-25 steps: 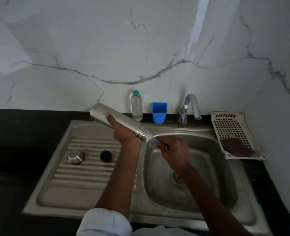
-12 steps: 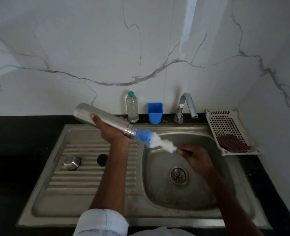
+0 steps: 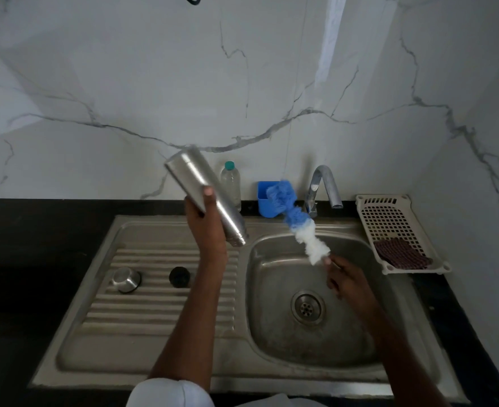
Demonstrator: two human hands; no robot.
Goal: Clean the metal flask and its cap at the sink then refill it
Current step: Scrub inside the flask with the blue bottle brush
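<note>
Left hand (image 3: 205, 227) wraps the metal flask (image 3: 205, 198) around its lower body, thumb laid across the front, fingers curled behind. The flask sits just left of centre frame, tilted with its base toward the upper left and its open mouth angled down toward the basin. Right hand (image 3: 345, 279), right of centre, pinches the thin handle of the bottle brush (image 3: 296, 223); the blue-and-white bristle head points up toward the tap (image 3: 324, 186), fully clear of the flask.

That flask looks rigid, smooth steel, likely slick if wet, and light since it appears empty. A full wrap around the mid-body, as here, seems the safe hold. The brush looks soft in the bristles with a slim stem, so gripping near the handle end suits it.

Count: one flask, one brush, one steel cap (image 3: 125, 279) and one dark stopper (image 3: 179, 277) on the drainboard at lower left, one plastic bottle (image 3: 231, 183), one blue cup (image 3: 264, 201), one tap, one basket (image 3: 389, 215) holding one scrub pad (image 3: 400, 254).
</note>
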